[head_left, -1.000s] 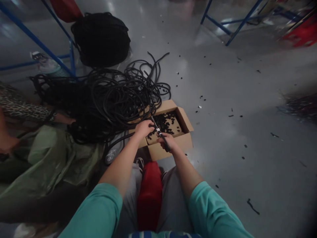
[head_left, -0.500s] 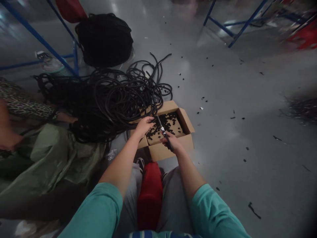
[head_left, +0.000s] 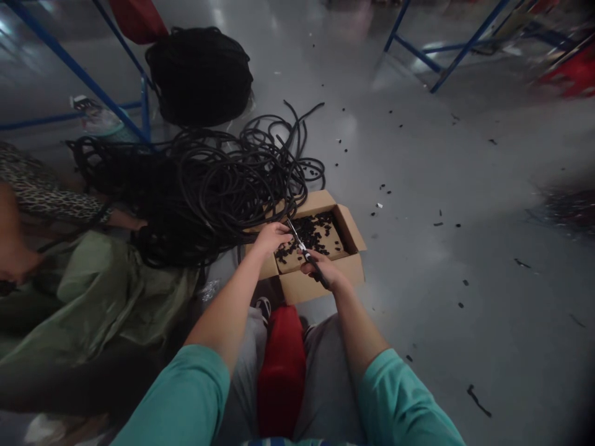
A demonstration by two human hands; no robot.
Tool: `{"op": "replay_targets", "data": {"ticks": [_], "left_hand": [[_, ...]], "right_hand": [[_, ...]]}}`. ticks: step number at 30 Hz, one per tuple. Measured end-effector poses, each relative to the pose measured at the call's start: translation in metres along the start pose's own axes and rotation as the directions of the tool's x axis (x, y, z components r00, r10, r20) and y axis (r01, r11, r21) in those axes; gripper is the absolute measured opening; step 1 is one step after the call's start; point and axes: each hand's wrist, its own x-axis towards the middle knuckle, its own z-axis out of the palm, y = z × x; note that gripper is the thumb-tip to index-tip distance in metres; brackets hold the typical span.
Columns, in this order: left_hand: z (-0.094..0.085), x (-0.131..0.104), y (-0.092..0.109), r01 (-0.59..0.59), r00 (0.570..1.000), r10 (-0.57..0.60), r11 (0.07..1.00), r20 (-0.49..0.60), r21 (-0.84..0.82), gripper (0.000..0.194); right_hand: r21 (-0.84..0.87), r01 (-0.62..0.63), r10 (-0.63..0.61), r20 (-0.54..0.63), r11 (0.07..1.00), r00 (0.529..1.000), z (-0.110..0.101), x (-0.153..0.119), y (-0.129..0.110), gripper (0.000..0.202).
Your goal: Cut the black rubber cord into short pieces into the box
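Scissors (head_left: 302, 247) sit over the left half of a cardboard box (head_left: 300, 288), handles above its near edge, gripped by our right hand (head_left: 328, 270). The fingers of our left hand (head_left: 270, 238) curl beside the blades; we cannot tell whether they pinch anything. Black bits (head_left: 314, 233) litter the box. Black tubes (head_left: 218, 176) crowd its far-left corner; beyond its right edge stretches grey floor (head_left: 418, 254).

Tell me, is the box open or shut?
Open: the box has its flaps spread outward, and small black pieces show inside.
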Motion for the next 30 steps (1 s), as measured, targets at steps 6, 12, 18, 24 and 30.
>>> {"op": "replay_targets", "data": {"ticks": [6,12,18,24,30], "left_hand": [[0.000,0.001,-0.002,-0.010,0.997,0.010,1.000,0.076,-0.004,0.011],[0.000,0.001,-0.002,0.017,0.997,-0.021,0.999,0.069,0.049,0.009],[0.002,0.002,-0.003,0.036,0.999,-0.038,0.998,0.037,0.055,0.004],[0.004,0.007,-0.015,0.040,0.999,-0.044,0.990,0.029,0.137,0.001],[0.003,0.015,-0.028,0.018,0.999,-0.032,0.955,0.044,0.295,0.013]], "right_hand": [[0.116,0.022,-0.032,0.081,0.993,0.996,0.000,0.000,0.001,0.054],[0.090,0.019,-0.023,0.050,0.996,0.998,0.003,0.001,0.001,0.047],[0.085,-0.023,0.024,-0.007,0.996,1.000,0.005,0.004,0.002,0.045],[0.112,-0.084,0.091,-0.062,0.990,0.994,0.007,0.006,0.008,0.042],[0.116,-0.108,0.119,-0.094,0.987,0.988,0.010,0.005,0.010,0.040]]}}
